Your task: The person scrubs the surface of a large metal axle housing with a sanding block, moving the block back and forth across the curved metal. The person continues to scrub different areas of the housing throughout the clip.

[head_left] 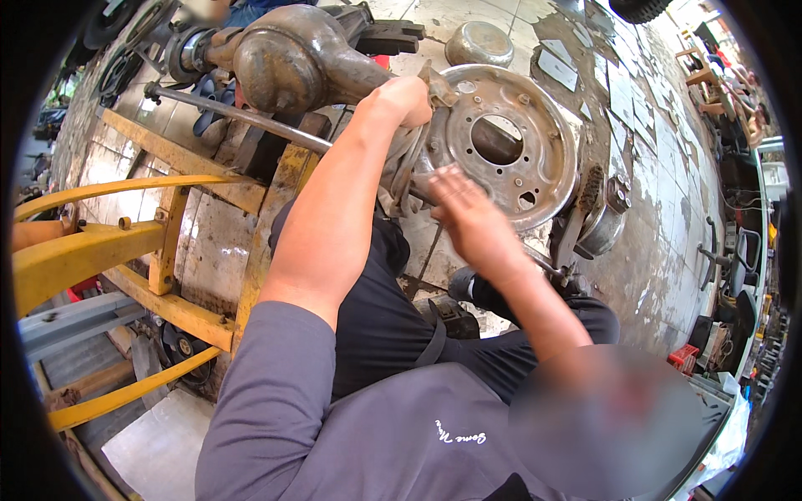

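Observation:
A greyish-brown rag hangs over the axle tube beside a large round metal plate with a wide central hole. My left hand is closed on the upper part of the rag, at the plate's left edge. My right hand, slightly smeared by motion, is in front of the plate's lower left part, its fingers stretched out toward the rag. Nothing shows in its grasp. The axle housing, with a bulging round middle, lies to the upper left of my left hand.
A yellow metal frame stands on the left, with a long steel rod above it. Beyond the plate sits a dented metal bowl. Broken tiles lie on the floor at the far right. A metal drum-like part stands right of the plate.

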The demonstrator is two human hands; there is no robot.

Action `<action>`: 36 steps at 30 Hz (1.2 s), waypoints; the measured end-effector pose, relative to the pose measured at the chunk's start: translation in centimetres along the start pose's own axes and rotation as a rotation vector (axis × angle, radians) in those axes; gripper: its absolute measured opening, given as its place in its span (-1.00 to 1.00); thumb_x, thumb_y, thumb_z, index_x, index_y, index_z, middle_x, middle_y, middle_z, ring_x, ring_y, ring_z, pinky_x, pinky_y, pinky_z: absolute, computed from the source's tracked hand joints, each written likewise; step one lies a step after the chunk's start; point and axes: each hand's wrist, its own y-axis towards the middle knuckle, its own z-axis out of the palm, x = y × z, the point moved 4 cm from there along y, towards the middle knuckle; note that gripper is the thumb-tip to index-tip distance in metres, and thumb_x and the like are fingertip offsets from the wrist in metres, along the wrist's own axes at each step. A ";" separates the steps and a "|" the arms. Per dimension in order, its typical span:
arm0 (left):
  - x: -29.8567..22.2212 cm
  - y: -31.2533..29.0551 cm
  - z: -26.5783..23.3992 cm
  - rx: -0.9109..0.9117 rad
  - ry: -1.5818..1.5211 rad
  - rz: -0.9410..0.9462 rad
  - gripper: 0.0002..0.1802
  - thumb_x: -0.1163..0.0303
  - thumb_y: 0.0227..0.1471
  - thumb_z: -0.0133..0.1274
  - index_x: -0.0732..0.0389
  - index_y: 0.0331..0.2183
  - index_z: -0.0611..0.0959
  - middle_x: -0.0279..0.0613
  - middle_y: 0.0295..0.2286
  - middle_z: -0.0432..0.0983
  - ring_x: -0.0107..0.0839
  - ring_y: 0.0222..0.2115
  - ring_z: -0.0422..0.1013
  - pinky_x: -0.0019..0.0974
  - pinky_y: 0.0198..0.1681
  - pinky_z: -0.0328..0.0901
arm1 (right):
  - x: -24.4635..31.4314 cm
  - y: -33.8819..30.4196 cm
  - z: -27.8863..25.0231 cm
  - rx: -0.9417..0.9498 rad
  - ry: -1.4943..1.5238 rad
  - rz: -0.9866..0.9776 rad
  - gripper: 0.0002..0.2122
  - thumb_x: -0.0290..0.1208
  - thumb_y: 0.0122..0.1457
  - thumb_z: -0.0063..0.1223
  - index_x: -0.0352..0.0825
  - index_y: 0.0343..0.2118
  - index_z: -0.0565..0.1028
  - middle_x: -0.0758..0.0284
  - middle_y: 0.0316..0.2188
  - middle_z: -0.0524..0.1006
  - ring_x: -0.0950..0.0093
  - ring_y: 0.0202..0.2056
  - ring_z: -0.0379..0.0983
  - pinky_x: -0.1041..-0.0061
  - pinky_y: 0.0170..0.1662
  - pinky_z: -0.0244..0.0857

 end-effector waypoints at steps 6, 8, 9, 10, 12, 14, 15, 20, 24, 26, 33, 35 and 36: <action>0.1 -1.5 -0.1 -0.028 -0.030 0.012 -0.61 0.43 -0.05 0.03 0.18 -0.12 0.67 0.04 -0.12 0.59 -0.11 -0.04 0.48 -0.14 0.06 0.34 | 0.6 -2.6 2.3 0.159 -0.190 -0.076 -0.38 -0.21 0.20 0.11 -0.33 0.28 0.23 0.21 0.34 0.17 0.26 0.37 0.02 0.22 0.39 -0.07; -0.1 -1.4 0.0 -0.037 -0.033 0.032 -0.62 0.42 -0.04 0.05 0.18 -0.11 0.67 0.04 -0.11 0.59 -0.11 -0.03 0.48 -0.14 0.06 0.34 | 0.3 -3.4 1.9 0.216 -0.243 -0.083 -0.34 -0.19 0.17 0.14 -0.33 0.29 0.21 0.22 0.35 0.16 0.26 0.37 0.01 0.22 0.38 -0.07; -0.1 -1.3 0.1 -0.036 -0.031 0.027 -0.63 0.41 -0.03 0.06 0.18 -0.11 0.67 0.04 -0.11 0.58 -0.11 -0.03 0.48 -0.13 0.06 0.34 | 0.4 -3.6 1.6 0.250 -0.270 -0.085 -0.31 -0.17 0.15 0.15 -0.33 0.30 0.20 0.22 0.35 0.15 0.27 0.37 0.01 0.22 0.38 -0.07; -0.1 -1.2 0.1 -0.035 -0.029 0.023 -0.63 0.40 -0.02 0.07 0.18 -0.11 0.67 0.04 -0.11 0.58 -0.11 -0.03 0.48 -0.13 0.06 0.34 | 0.5 -2.8 1.5 0.231 -0.242 -0.078 -0.29 -0.16 0.13 0.17 -0.34 0.30 0.20 0.21 0.35 0.15 0.27 0.38 0.00 0.22 0.39 -0.08; 0.1 -1.1 0.2 -0.039 -0.006 0.021 -0.64 0.39 -0.01 0.08 0.18 -0.11 0.66 0.04 -0.11 0.58 -0.11 -0.03 0.48 -0.13 0.06 0.34 | 1.3 -0.6 2.6 0.178 -0.235 -0.069 -0.29 -0.16 0.13 0.17 -0.35 0.29 0.20 0.21 0.35 0.14 0.28 0.38 -0.01 0.22 0.39 -0.08; 0.2 -1.0 0.4 -0.050 0.036 0.023 -0.64 0.40 -0.01 0.08 0.18 -0.11 0.66 0.04 -0.11 0.58 -0.11 -0.03 0.47 -0.13 0.06 0.34 | 1.4 -0.4 3.2 0.133 -0.219 -0.068 -0.29 -0.19 0.11 0.17 -0.35 0.29 0.21 0.21 0.36 0.13 0.28 0.38 -0.01 0.22 0.39 -0.09; 0.1 -1.2 0.5 -0.036 0.027 0.013 -0.64 0.40 -0.01 0.08 0.18 -0.10 0.66 0.04 -0.11 0.58 -0.10 -0.03 0.47 -0.13 0.06 0.34 | 1.4 -1.1 3.0 0.160 -0.242 -0.079 -0.29 -0.20 0.11 0.18 -0.35 0.29 0.21 0.21 0.36 0.13 0.28 0.38 -0.01 0.23 0.39 -0.09; -0.2 -0.7 0.5 -0.025 0.062 0.032 -0.65 0.41 0.01 0.07 0.19 -0.11 0.65 0.07 -0.11 0.57 -0.07 -0.02 0.46 -0.12 0.06 0.33 | 0.5 -4.3 1.1 0.240 -0.300 -0.050 -0.30 -0.25 0.09 0.16 -0.35 0.30 0.21 0.23 0.36 0.13 0.30 0.39 -0.02 0.24 0.39 -0.09; -0.2 -0.6 0.8 -0.043 0.080 0.035 -0.66 0.39 0.02 0.07 0.20 -0.11 0.63 0.07 -0.13 0.58 -0.06 -0.04 0.47 -0.12 0.04 0.34 | 1.6 -1.2 3.2 0.152 -0.279 -0.057 -0.35 -0.30 0.13 0.09 -0.34 0.30 0.21 0.23 0.37 0.12 0.31 0.38 0.00 0.24 0.39 -0.09; -0.5 -1.3 0.6 -0.068 0.090 0.026 -0.66 0.39 0.02 0.07 0.20 -0.11 0.62 0.07 -0.15 0.59 -0.06 -0.07 0.49 -0.12 0.02 0.36 | 1.2 -1.2 3.3 0.142 -0.247 -0.085 -0.42 -0.39 0.19 -0.05 -0.33 0.31 0.21 0.24 0.38 0.10 0.31 0.39 -0.01 0.23 0.40 -0.11; -0.5 -0.4 0.8 -0.072 0.000 0.046 -0.71 0.38 0.01 0.14 0.17 -0.16 0.66 0.05 -0.22 0.62 -0.09 -0.15 0.53 -0.15 -0.04 0.38 | -0.4 -5.9 1.1 0.221 -0.371 0.024 -0.39 -0.41 0.18 -0.11 -0.33 0.34 0.14 0.21 0.39 0.06 0.30 0.42 -0.09 0.21 0.43 -0.21; 0.3 0.0 1.3 -0.151 0.013 0.063 -0.72 0.38 -0.01 0.15 0.18 -0.18 0.67 0.04 -0.23 0.62 -0.11 -0.14 0.53 -0.16 -0.03 0.38 | 0.6 -4.3 3.0 0.163 -0.313 0.042 -0.38 -0.44 0.17 -0.12 -0.33 0.34 0.14 0.20 0.39 0.06 0.29 0.42 -0.11 0.21 0.44 -0.26; 0.5 -0.2 1.4 -0.181 0.020 0.073 -0.72 0.39 -0.01 0.16 0.19 -0.19 0.67 0.03 -0.23 0.63 -0.12 -0.14 0.53 -0.16 -0.03 0.38 | 0.6 -4.5 3.0 0.158 -0.302 0.010 -0.38 -0.45 0.17 -0.12 -0.32 0.34 0.14 0.21 0.39 0.06 0.30 0.42 -0.10 0.21 0.44 -0.26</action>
